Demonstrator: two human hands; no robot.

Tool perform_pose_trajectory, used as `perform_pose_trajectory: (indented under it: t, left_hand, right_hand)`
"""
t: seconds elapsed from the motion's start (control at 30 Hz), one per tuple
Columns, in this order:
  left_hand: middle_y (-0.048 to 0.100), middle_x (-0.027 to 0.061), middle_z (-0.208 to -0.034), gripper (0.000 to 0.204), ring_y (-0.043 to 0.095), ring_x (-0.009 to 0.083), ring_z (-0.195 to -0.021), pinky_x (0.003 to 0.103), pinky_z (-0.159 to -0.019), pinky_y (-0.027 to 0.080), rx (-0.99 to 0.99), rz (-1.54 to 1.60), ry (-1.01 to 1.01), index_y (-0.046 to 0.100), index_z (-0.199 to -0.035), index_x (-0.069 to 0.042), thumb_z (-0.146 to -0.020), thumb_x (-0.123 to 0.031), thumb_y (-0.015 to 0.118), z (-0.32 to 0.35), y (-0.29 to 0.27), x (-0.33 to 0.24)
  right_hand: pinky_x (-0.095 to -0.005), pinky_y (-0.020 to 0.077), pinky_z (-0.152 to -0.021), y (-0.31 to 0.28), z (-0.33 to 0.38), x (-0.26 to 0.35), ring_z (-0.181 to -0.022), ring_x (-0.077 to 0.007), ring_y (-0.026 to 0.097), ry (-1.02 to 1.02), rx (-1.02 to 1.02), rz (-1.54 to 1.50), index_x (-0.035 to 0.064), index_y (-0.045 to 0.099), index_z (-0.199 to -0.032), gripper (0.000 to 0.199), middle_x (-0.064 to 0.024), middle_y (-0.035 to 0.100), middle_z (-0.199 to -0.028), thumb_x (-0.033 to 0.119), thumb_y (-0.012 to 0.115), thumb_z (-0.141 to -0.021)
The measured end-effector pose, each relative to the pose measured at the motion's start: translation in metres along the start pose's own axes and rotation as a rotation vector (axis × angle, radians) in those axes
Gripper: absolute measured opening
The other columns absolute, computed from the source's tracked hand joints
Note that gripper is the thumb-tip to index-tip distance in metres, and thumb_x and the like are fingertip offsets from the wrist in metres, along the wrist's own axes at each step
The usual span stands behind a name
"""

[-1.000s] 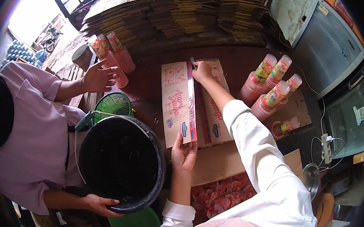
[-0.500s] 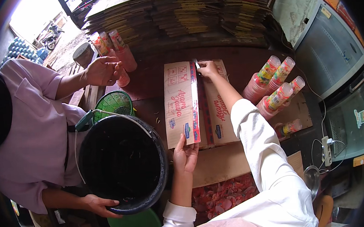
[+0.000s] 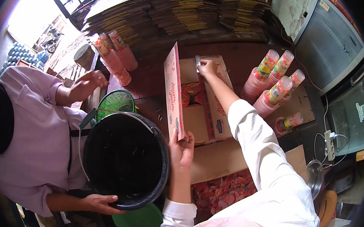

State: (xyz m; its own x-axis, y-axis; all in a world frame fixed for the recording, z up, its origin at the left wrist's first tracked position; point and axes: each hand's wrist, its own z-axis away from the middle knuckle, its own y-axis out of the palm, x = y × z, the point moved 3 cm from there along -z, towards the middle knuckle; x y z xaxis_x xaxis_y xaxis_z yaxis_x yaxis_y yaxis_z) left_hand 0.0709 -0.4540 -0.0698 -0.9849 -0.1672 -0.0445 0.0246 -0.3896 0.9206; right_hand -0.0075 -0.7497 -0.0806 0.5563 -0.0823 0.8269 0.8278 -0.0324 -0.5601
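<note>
My left hand (image 3: 182, 152) pinches the lower corner of a cardboard box flap (image 3: 173, 99) and holds it almost upright. Below the flap the cardboard box (image 3: 220, 106) lies on the dark table, its right flap down. Brown board and a dark red printed patch show through the gap. At the far end of the box, my right hand (image 3: 207, 68) is closed around a small silver, flat tool (image 3: 198, 61); its exact kind is unclear.
A co-worker at the left holds a black bucket (image 3: 124, 159) beside my left arm. Stacked plastic cups (image 3: 268, 86) stand right of the box, more cups (image 3: 119, 61) at far left. A green basket (image 3: 116, 103) sits behind the bucket. Red wrappers (image 3: 225, 195) lie near me.
My left hand has lifted the left flap from nearly flat to upright, exposing the box's inside. My right hand stays at the far edge. The co-worker's raised hand has moved lower and left.
</note>
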Motion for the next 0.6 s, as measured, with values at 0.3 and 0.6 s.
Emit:
perform_pose_trajectory:
  t: [0.3,0.6]
  left_hand:
    - [0.049,0.0074,-0.119,0.043,0.047,0.0197,-0.110,0.038,-0.092,0.038,0.319,-0.083,0.283,0.043,-0.116,-0.002,-0.083,-0.025,0.058,-0.001,0.003,0.017]
    - [0.030,0.0279,-0.128,0.090,0.034,0.0313,-0.119,0.034,-0.098,0.030,0.184,-1.919,0.586,0.014,-0.128,0.013,-0.071,-0.032,0.069,-0.062,0.018,0.069]
  right_hand:
    - [-0.0323,0.0486,-0.069,-0.046,0.023,-0.004,-0.072,-0.0232,0.063,-0.189,-0.160,0.058,0.0100,0.065,-0.097,0.034,-0.0125,0.064,-0.077,0.012,0.062,-0.064]
    - [-0.0308,0.0495,-0.067,-0.078,0.025,-0.005,-0.071,-0.0202,0.063,-0.340,-0.083,0.217,0.0015,0.058,-0.104,0.039,-0.0120,0.064,-0.075,0.008,0.062,-0.066]
